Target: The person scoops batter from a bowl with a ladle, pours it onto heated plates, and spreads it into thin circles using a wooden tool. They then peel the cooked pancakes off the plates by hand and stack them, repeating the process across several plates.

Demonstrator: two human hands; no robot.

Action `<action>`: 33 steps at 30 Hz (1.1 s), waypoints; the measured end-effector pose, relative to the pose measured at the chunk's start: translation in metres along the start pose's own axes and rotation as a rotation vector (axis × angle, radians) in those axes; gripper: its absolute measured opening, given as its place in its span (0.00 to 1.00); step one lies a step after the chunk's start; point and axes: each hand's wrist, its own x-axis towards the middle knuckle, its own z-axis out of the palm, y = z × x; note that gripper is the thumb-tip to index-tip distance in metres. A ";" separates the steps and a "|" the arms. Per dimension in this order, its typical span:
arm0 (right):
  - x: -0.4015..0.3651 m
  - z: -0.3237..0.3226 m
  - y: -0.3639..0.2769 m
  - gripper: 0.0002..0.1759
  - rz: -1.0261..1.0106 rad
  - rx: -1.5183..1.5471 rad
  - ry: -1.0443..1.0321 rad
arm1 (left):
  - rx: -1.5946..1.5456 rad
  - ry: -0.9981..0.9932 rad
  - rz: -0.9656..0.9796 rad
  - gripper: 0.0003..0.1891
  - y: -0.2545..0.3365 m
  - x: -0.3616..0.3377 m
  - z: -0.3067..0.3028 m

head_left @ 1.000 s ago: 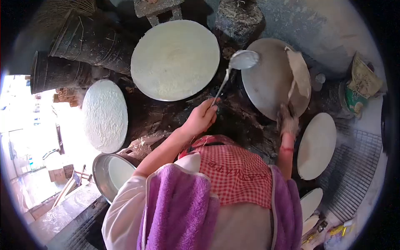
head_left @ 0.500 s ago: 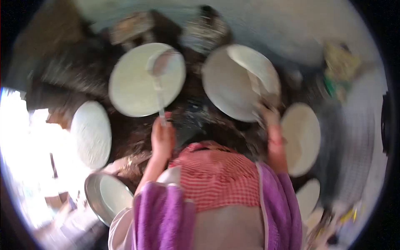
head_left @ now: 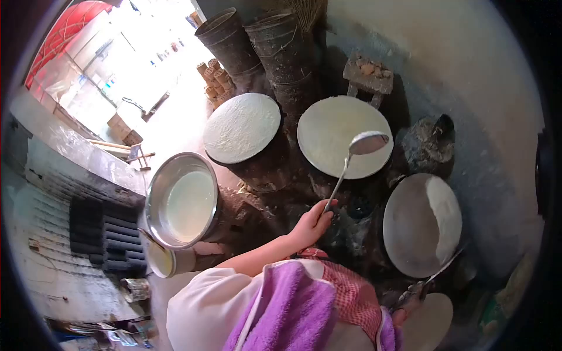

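Observation:
My left hand point(head_left: 313, 225) is closed round the handle of a metal ladle point(head_left: 367, 143), whose bowl hangs over a round pan point(head_left: 333, 131) coated in pale batter. At the lower right, my right hand point(head_left: 407, 309) grips a thin metal tool point(head_left: 443, 270). That tool reaches to the lower edge of a grey pan point(head_left: 407, 225), where a white sheet point(head_left: 445, 216) lies folded along the right side. What the sheet is made of is hard to tell.
A steel basin point(head_left: 190, 205) of whitish liquid stands left, near a white-topped round pan point(head_left: 243, 128). Dark barrels point(head_left: 281, 52), a brick-topped stand point(head_left: 369, 76) and another pale pan point(head_left: 430, 322) surround the work area. A small bucket point(head_left: 161, 260) sits below the basin.
The view has turned left, bringing the basin and barrels into fuller view. My left hand still holds the ladle; my right hand has moved from the grey pan's surface to beyond its near edge.

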 end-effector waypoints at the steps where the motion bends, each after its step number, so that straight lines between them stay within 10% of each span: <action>1: -0.003 0.092 0.043 0.27 -0.202 -0.273 0.157 | 0.052 0.021 -0.027 0.17 0.004 -0.004 -0.004; 3: -0.014 0.389 0.167 0.23 -0.426 -0.943 0.696 | -0.025 -0.027 -0.049 0.17 0.003 -0.001 -0.006; 7: 0.013 0.412 0.158 0.27 -0.159 -1.073 0.728 | -0.104 -0.051 -0.050 0.17 0.011 0.020 0.006; 11: 0.017 0.354 0.088 0.33 -0.598 -0.779 0.432 | -0.248 -0.043 -0.072 0.16 0.024 0.024 0.013; 19: 0.026 0.424 0.095 0.21 0.079 -1.365 0.456 | 0.007 0.134 0.013 0.19 0.039 0.031 0.006; 22: -0.003 0.381 0.045 0.24 -0.507 -1.626 0.499 | -0.023 0.139 -0.012 0.19 0.037 0.032 -0.002; 23: 0.002 0.406 0.035 0.23 -0.305 -1.451 0.803 | -0.014 0.133 -0.025 0.19 0.037 0.031 -0.006; 29: 0.043 0.472 0.077 0.26 -0.102 -1.751 0.539 | -0.028 0.073 -0.071 0.18 0.036 0.042 0.003; 31: 0.025 0.426 0.072 0.25 -0.250 -2.032 0.508 | -0.041 0.078 -0.065 0.18 0.038 0.048 0.005; 33: 0.005 0.393 0.051 0.22 -0.486 -1.622 0.393 | -0.044 0.085 -0.053 0.18 0.040 0.052 0.008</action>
